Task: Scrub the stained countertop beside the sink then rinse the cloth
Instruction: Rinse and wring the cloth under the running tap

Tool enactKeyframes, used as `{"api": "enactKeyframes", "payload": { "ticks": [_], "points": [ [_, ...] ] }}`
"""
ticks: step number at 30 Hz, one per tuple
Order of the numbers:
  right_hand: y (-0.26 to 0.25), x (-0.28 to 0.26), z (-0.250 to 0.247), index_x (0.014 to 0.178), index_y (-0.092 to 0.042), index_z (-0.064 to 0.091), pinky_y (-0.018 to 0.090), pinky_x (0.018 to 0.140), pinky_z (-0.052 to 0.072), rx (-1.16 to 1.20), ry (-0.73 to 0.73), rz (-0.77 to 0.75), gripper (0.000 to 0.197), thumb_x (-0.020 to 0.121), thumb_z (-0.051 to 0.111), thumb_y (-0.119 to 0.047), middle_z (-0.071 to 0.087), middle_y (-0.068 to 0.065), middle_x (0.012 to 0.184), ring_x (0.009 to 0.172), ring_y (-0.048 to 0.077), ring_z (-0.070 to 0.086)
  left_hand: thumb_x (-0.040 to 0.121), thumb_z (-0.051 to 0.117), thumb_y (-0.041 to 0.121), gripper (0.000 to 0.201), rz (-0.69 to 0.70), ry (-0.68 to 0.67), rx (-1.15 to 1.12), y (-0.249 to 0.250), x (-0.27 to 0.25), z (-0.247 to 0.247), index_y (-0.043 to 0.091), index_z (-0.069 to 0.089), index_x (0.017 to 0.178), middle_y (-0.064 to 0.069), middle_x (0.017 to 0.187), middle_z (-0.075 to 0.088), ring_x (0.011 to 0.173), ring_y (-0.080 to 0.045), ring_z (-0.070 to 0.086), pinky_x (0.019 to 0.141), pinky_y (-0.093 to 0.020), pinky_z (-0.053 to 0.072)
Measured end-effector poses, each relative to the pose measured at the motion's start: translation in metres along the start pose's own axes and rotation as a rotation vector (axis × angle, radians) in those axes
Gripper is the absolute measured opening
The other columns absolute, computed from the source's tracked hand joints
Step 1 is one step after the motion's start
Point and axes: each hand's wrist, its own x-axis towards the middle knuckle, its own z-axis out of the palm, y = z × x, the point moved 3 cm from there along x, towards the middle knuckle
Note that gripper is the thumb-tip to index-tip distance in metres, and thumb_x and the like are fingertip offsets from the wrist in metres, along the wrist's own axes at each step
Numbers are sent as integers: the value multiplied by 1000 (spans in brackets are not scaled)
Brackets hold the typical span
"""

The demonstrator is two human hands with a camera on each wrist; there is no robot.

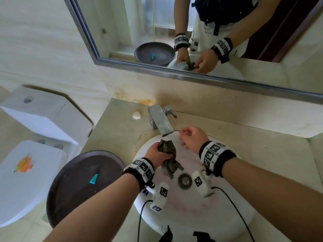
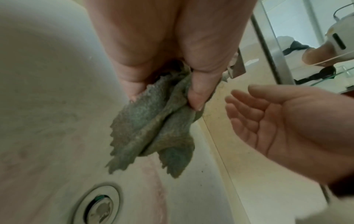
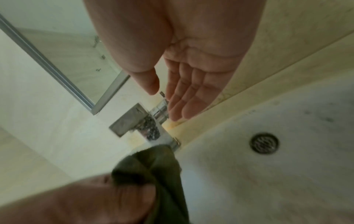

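Observation:
My left hand (image 1: 158,154) grips a bunched dark green cloth (image 1: 168,155) over the white sink basin (image 1: 192,210), just below the spout of the square metal tap (image 1: 160,119). In the left wrist view the thumb and fingers pinch the cloth (image 2: 153,130), whose ends hang down above the drain (image 2: 99,207). My right hand (image 1: 191,137) hovers open to the right of the cloth, fingers relaxed, holding nothing; its palm (image 3: 191,84) faces the tap (image 3: 134,119). No water is visible at the spout. The beige countertop (image 1: 118,130) left of the tap carries orange-brown stains (image 1: 145,101) near the wall.
A dark round tray (image 1: 75,182) with a small teal cone (image 1: 93,179) sits on the counter's left end. A white shell-shaped item (image 1: 136,115) lies by the tap. A toilet (image 1: 29,154) stands further left. A mirror (image 1: 174,32) runs along the wall behind.

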Motion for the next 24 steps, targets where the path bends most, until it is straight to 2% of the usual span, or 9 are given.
{"api": "enactKeyframes", "payload": {
  "ticks": [3, 6, 8, 11, 14, 16, 18, 20, 24],
  "points": [
    [-17, 27, -6, 116, -22, 59, 39, 79, 59, -80, 35, -6, 25, 92, 56, -29, 69, -1, 98, 81, 17, 70, 77, 75, 4, 21, -20, -27, -2, 0, 13, 0, 15, 66, 92, -16, 100, 72, 95, -33, 69, 90, -46, 55],
    [-32, 49, -6, 134, -20, 52, 42, 87, 57, -172, 41, -43, 46, 90, 58, -36, 67, 2, 113, 91, 20, 69, 79, 75, 5, 22, -24, -22, -22, 3, 22, 1, 13, 66, 97, -13, 100, 72, 96, -32, 68, 91, -44, 55],
    [-40, 60, -3, 137, -17, 50, 42, 88, 56, -232, 14, -67, 50, 91, 58, -35, 67, 5, 117, 93, 22, 69, 77, 76, 4, 25, -13, -22, -39, 5, 28, 0, 16, 65, 96, -12, 102, 72, 96, -32, 68, 91, -47, 54],
    [-48, 67, 3, 132, -18, 57, 41, 84, 58, -298, -21, -111, 40, 93, 56, -29, 72, 6, 110, 86, 23, 71, 78, 76, 2, 28, -1, -32, -66, 10, 36, 1, 21, 62, 92, -8, 98, 72, 95, -30, 69, 90, -46, 55],
    [-51, 68, 5, 129, -19, 61, 41, 79, 59, -361, -12, -151, 36, 94, 55, -28, 74, 5, 97, 80, 22, 71, 78, 76, 2, 36, 24, -24, -71, 15, 38, 2, 21, 59, 104, -4, 98, 69, 91, -26, 67, 85, -39, 56],
    [-51, 68, 4, 126, -18, 63, 41, 80, 58, -390, -3, -173, 33, 95, 54, -26, 74, 6, 97, 82, 23, 70, 78, 75, 2, 42, 40, -13, -78, 14, 39, 2, 17, 59, 113, -6, 102, 70, 94, -27, 68, 84, -40, 56],
    [-54, 67, 2, 117, -15, 68, 41, 80, 58, -458, -10, -207, 29, 96, 51, -25, 74, 8, 94, 83, 25, 70, 78, 74, 1, 46, 47, -6, -88, 14, 40, 2, 14, 58, 119, -8, 106, 70, 93, -27, 68, 79, -36, 56],
    [-59, 68, 2, 104, -9, 72, 40, 80, 57, -577, -24, -235, 28, 96, 49, -23, 73, 12, 89, 83, 27, 69, 79, 73, 1, 46, 56, -5, -89, 13, 41, 1, 14, 58, 120, -8, 106, 70, 88, -25, 68, 73, -32, 55],
    [-66, 71, -2, 99, -6, 73, 33, 79, 54, -661, -35, -234, 28, 95, 48, -18, 73, 14, 93, 87, 29, 68, 80, 71, -2, 44, 89, -1, -95, 13, 42, 1, 11, 58, 119, -8, 101, 69, 72, -17, 62, 77, -35, 53]
  ]
}}
